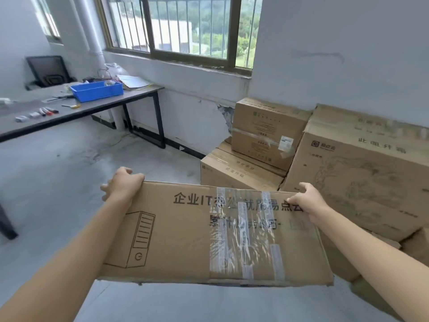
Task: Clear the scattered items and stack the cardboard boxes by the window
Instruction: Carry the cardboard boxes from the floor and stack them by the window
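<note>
I hold a long brown cardboard box with black printed characters and clear tape, raised off the floor in front of me. My left hand grips its far left corner and my right hand grips its far right edge. Beyond it, against the wall under the barred window, stands a pile of cardboard boxes: a low flat box, a taped smaller box on top of it, and a large printed box at the right.
A dark table stands at the left with a blue plastic bin, markers, small tools, papers and a black chair behind it. Grey concrete floor stretches between the table and the boxes. More cardboard lies at the lower right.
</note>
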The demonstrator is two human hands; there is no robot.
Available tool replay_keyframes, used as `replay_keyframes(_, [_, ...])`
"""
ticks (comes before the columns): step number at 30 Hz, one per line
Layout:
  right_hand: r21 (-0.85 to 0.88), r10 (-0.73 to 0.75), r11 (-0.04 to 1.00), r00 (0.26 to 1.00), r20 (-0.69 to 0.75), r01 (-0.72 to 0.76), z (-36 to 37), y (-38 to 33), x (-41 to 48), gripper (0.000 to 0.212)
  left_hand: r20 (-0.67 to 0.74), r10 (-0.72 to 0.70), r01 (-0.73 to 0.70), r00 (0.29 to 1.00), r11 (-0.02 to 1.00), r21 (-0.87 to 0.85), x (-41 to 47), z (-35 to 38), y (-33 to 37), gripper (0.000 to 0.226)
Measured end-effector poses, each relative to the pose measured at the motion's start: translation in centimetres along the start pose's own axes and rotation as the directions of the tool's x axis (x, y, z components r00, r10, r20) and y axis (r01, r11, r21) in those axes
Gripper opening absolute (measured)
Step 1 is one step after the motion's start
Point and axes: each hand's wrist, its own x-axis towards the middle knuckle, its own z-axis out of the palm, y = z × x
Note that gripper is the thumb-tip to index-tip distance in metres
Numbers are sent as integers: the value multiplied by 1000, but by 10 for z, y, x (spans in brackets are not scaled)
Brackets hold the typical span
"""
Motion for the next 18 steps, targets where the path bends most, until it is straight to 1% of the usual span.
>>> replay_keyframes(5, [22,-16,1000,998,64,15,-8,-11,71,70,-59,-65,64,996,998,-19,26,37,37,41])
replay_keyframes(7, [13,-35,999,998,54,34,-8,-12,91,64,-72,-85,82,994,996,-39,37,47,46,38])
replay_keyframes(9, [-15,-84,996,995,46,85,-6,-16,111,59,-88,-100,92,991,992,-85,52,56,55,35])
replay_keyframes(12, [-39,-132,990,990,39,134,1,-33,146,55,-110,-92,77,990,988,-134,80,68,74,32])
replay_keyframes(16, [-26,-145,989,988,47,146,17,-67,201,47,-164,-83,50,983,979,-197,135,86,106,27])
replay_keyframes(18, [-26,-136,990,990,44,138,27,-84,230,44,-164,-94,62,982,980,-190,173,98,121,31])
